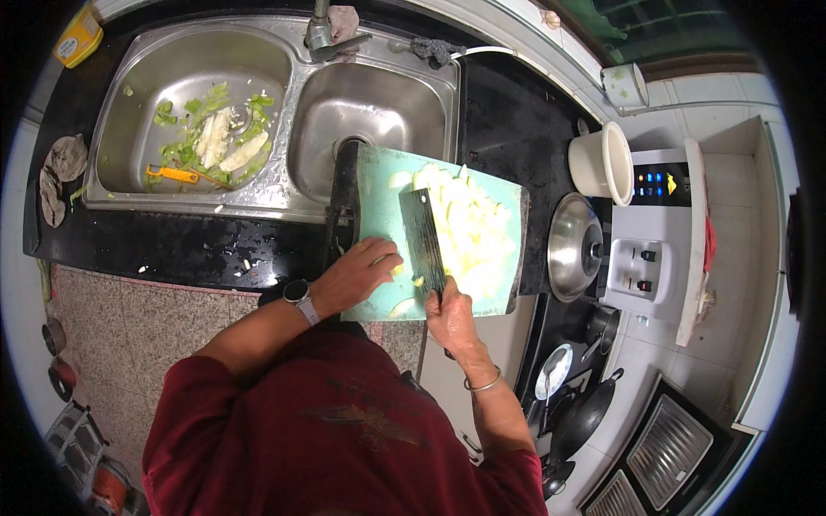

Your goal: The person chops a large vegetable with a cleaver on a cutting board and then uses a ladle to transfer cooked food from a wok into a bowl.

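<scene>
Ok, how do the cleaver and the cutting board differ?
The cleaver is dark; the cutting board is pale green. The cleaver is much narrower than the cutting board. The right hand holds the cleaver, while the cutting board carries pale chopped pieces. Both look roughly rectangular.

Speckled flooring (129,335) spreads below a glossy black countertop (503,116), into which a steel double sink (284,196) is set. On the right stands a white-tiled wall (731,189), near a dark, greenish window (658,34), while light glints off the steel and the wet counter edge.
</scene>
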`<state>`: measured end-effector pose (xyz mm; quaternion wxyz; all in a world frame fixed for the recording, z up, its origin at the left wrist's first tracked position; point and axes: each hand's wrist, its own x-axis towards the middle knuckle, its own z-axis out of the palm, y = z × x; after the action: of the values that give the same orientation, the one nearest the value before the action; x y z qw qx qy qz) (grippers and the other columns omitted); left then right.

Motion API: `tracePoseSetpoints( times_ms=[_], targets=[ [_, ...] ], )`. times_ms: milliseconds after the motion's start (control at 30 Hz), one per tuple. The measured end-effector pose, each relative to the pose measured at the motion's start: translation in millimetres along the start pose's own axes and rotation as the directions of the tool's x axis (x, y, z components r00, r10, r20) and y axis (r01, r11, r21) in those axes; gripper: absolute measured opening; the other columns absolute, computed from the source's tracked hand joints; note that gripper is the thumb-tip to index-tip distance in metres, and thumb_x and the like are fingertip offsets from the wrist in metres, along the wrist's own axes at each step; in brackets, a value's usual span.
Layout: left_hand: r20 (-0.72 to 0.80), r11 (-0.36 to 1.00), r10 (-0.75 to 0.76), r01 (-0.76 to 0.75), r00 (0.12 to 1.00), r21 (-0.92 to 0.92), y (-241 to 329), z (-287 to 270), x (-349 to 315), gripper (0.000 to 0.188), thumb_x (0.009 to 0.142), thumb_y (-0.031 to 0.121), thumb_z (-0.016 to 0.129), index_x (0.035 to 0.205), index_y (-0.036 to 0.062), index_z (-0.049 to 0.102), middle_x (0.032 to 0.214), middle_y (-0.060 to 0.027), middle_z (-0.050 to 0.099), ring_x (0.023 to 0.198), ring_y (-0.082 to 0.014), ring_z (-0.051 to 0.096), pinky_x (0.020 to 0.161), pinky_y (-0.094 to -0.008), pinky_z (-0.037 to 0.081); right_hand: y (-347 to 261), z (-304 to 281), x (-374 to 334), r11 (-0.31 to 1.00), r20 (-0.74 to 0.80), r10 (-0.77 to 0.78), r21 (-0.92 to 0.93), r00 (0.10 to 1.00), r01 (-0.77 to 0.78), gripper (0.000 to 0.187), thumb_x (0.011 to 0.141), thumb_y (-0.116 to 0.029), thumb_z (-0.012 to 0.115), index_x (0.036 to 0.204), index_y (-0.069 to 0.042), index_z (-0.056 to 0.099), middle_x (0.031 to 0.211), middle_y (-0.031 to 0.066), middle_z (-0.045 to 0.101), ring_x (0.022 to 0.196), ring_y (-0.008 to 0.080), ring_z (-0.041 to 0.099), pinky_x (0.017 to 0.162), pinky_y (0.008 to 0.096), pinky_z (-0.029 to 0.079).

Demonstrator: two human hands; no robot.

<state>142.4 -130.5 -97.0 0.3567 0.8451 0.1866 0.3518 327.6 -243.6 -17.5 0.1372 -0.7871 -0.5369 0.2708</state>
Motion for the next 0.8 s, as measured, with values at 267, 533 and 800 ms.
tracePoseSetpoints(
  times_ms=[267, 533, 800],
  targets=[
    [0.118, 0.972, -0.181, 0.16, 0.976, 0.171, -0.8, -4.4, 15.4, 0.023, 0.087, 0.018, 0.068, 0.1, 0.0031, 0.058, 0.095, -0.0107, 0.055, 0.088, -0.0304, 0.056, 0.078, -0.041, 0.046, 0.1, 2.6, 2.2, 0.999, -0.019, -0.012, 0.041, 1.0, 0.013, 0.011, 0.091, -0.001, 0.056, 0.091, 0.006, 0.049, 0.06, 0.0259, 0.056, 0.051, 0.0342, 0.061, 0.051, 0.0404, 0.047],
    [0.148, 0.976, -0.075, 0.042, 0.986, 0.214, 1.4, 2.2, 17.1, 0.021, 0.087, 0.008, 0.062, 0.106, 0.0029, 0.054, 0.094, -0.0139, 0.055, 0.083, -0.0323, 0.058, 0.074, -0.0402, 0.049, -1.1, 5.3, 2.9, 0.997, -0.042, -0.038, 0.065, 0.998, 0.04, 0.011, 0.09, -0.001, 0.058, 0.091, 0.007, 0.05, 0.06, 0.0262, 0.056, 0.052, 0.036, 0.062, 0.05, 0.0407, 0.047],
    [0.252, 0.752, -0.647, 0.657, 0.719, 0.057, 7.6, -18.1, 34.4, 0.03, 0.09, 0.014, 0.063, 0.108, -0.0017, 0.044, 0.098, -0.0276, 0.06, 0.088, -0.0427, 0.064, 0.071, -0.0499, 0.054, -8.9, 0.3, 4.1, 0.996, 0.013, 0.003, 0.09, 1.0, -0.005, 0.019, 0.089, -0.001, 0.057, 0.103, 0.011, 0.052, 0.067, 0.0301, 0.06, 0.064, 0.0477, 0.064, 0.056, 0.0507, 0.051]
  ],
)
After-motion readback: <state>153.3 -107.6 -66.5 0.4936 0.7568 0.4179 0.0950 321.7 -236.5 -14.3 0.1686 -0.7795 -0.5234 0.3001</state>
